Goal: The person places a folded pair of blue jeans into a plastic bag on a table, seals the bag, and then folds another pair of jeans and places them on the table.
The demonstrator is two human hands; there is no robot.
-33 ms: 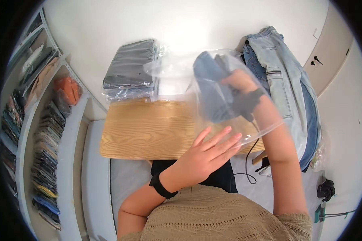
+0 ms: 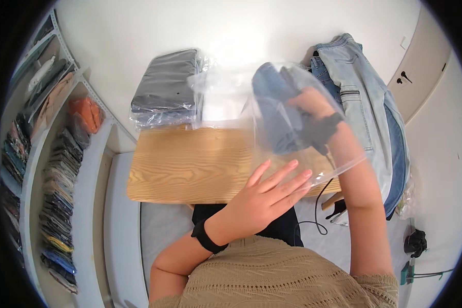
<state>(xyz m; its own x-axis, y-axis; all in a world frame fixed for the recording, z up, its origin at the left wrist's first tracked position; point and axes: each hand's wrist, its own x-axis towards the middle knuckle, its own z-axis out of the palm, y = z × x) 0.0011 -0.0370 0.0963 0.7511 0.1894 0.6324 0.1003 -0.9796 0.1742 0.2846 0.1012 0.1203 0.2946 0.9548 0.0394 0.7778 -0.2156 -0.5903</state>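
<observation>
A clear plastic bag (image 2: 261, 142) stands raised over the right part of the wooden table. Inside it is a folded blue denim garment (image 2: 275, 110). My right arm reaches through the bag's near opening, and my right hand (image 2: 313, 101) is closed on the denim's right side; the plastic blurs its fingertips. A dark band with a cable (image 2: 317, 132) circles that wrist. At the bag's near edge, my left hand (image 2: 264, 197) has its fingers stretched and spread, with the fingertips at the plastic. I cannot tell whether they press on it.
A stack of bagged grey garments (image 2: 164, 84) sits at the table's back left, with white sheets of plastic (image 2: 223, 105) beside it. Light-blue jeans (image 2: 357, 97) drape at the right. Shelves of packed clothes (image 2: 61, 190) line the left. A black cable (image 2: 315, 220) hangs past the wooden table (image 2: 190, 164).
The bag, the denim garment and my right hand have shifted slightly to the right. My left hand has moved a little right with its fingers still spread.
</observation>
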